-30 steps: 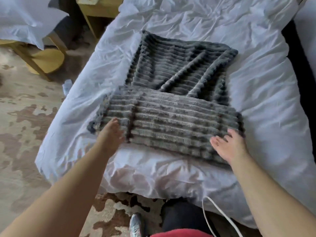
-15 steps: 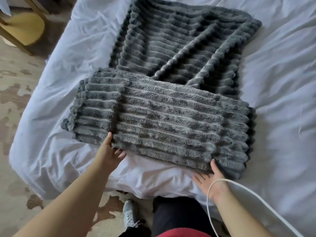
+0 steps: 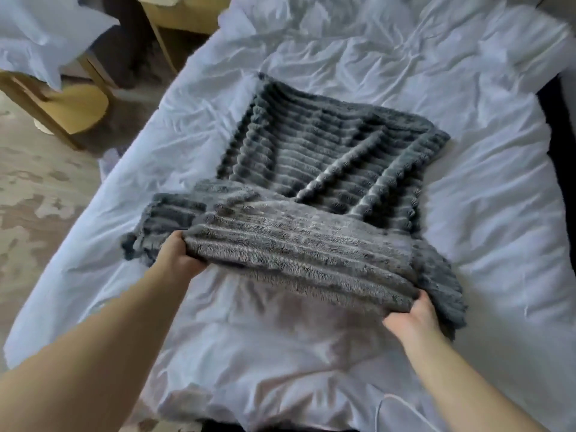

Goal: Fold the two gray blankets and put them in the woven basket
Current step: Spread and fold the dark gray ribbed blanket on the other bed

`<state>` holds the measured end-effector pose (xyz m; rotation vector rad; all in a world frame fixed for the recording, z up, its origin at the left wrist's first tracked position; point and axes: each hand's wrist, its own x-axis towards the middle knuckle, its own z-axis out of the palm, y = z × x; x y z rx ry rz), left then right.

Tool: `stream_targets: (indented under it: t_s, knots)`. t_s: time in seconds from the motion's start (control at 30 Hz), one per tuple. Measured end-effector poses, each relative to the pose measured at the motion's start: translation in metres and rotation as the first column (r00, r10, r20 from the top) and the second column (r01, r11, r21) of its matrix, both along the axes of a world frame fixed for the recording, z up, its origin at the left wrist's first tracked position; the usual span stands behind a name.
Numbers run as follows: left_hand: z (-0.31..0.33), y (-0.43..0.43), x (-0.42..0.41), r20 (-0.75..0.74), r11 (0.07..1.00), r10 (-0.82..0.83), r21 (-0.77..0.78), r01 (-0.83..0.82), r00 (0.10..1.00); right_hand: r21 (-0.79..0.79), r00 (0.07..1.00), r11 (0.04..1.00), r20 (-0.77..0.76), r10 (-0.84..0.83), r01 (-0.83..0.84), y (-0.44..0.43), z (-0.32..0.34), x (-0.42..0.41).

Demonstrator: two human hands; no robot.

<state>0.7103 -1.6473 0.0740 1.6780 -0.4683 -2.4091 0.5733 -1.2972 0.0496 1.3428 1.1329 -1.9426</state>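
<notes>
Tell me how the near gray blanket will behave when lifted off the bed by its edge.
Probably floppy: the near gray blanket droops outside the left hand and right hand that grip its front edge. Likely not slippery: its plush ribbed pile should resist slipping. Stacked layers look thick, so perhaps bulky, and they may slide apart.

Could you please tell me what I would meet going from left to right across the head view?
Wooden chair → left hand → near blanket, gripped by both hands → right hand.
</notes>
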Motion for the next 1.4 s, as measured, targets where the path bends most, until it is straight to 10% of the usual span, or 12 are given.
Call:
stream_targets:
  t_s: [0.3, 0.5, 0.73, 1.2, 1.4]
  knots:
    - [0.291, -0.081, -0.145, -0.449, 0.932, -0.165, -0.362, -0.010, 0.878, -0.234, 0.766, 0.972, -0.624, -0.155, 0.007, -0.083, 0.311, -0.157]
    - [0.371, -0.077, -0.150, -0.556, 0.847, -0.234, -0.519, -0.113, 0.797, -0.333, 0.664, 0.943, -0.707, -0.243, -0.010, -0.068, 0.370, -0.147]
    - [0.292, -0.038, -0.119, -0.430, 0.775, -0.146, -0.610, -0.167, 0.891, -0.315, 0.716, 0.943, -0.635, -0.291, 0.105, -0.036, 0.284, -0.102]
    - [0.015, 0.058, 0.075, 0.054, 0.971, 0.186, -0.165, -0.175, 0.981, -0.141, 0.974, 0.963, 0.026, -0.227, 0.229, 0.051, 0.078, 0.097]
    - [0.019, 0.088, 0.120, -0.012, 0.975, 0.185, -0.126, -0.185, 0.983, 0.015, 0.962, 0.965, -0.086, -0.258, 0.260, 0.072, 0.057, 0.135]
